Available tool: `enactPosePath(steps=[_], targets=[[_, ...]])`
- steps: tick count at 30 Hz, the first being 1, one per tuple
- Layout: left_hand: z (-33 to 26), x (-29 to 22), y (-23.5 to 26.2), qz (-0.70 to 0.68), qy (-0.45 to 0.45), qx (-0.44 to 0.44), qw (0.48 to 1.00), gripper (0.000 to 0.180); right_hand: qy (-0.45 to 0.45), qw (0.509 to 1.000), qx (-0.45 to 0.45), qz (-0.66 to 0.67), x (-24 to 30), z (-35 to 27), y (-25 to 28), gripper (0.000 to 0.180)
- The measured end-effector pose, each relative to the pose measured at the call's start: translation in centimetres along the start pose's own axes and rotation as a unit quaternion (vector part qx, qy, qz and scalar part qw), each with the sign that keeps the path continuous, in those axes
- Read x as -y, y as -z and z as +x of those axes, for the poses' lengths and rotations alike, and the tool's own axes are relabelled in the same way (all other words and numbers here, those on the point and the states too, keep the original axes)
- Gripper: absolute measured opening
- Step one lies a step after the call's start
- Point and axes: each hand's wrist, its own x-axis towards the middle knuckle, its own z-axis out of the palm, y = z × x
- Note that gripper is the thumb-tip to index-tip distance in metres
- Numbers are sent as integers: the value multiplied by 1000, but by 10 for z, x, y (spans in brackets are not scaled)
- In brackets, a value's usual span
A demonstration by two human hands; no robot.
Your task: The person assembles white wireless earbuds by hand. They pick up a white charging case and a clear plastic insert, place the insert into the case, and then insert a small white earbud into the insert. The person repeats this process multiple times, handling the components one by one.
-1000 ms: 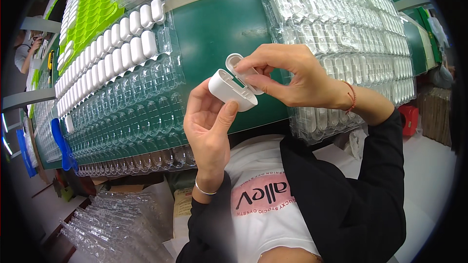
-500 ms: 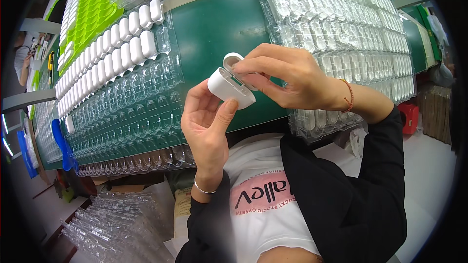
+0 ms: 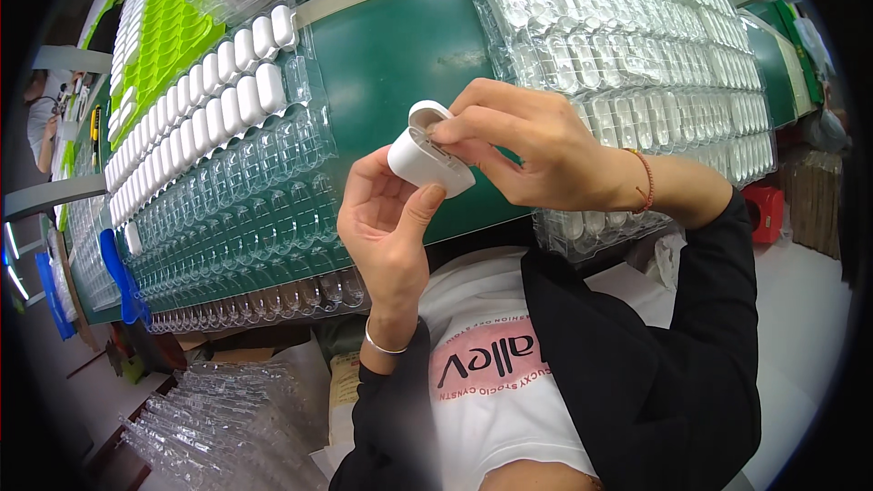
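White small case (image 3: 426, 156), lid up, above the green belt (image 3: 400, 64) | left hand (image 3: 389, 223) curled, holds its bottom | right hand (image 3: 532, 147) fingers pinched at its open top

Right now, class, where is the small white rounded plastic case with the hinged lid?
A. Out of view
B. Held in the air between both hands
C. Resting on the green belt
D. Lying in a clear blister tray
B: the small white rounded plastic case is gripped by the left hand from below while the right hand fingers its open lid, above the green belt.
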Motion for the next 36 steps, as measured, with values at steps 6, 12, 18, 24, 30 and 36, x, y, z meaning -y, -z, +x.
enactPosePath(steps=[6, 12, 18, 24, 30, 36], targets=[[-5, 4, 9, -116, 4, 48, 992, 38, -7, 992, 21, 123, -7, 2, -1, 29], [0, 1, -3, -77, -56, -8, 995, 61, 38, 996, -43, 65, 1, 7, 8, 22], [0, 9, -4, 24, -60, -15, 998, 55, -128, 983, 99, 84, 12, 4, 4, 9], [4, -2, -3, 478, -302, -28, 824, 69, -204, 958, 163, 118, 19, 21, 14, 9], [8, -3, 10, 465, -309, -69, 827, 73, -124, 963, 230, 71, 22, 44, 11, 11], [-3, -10, 15, 421, -275, -77, 861, 73, -157, 966, 162, 127, -21, 140, 46, 21]])
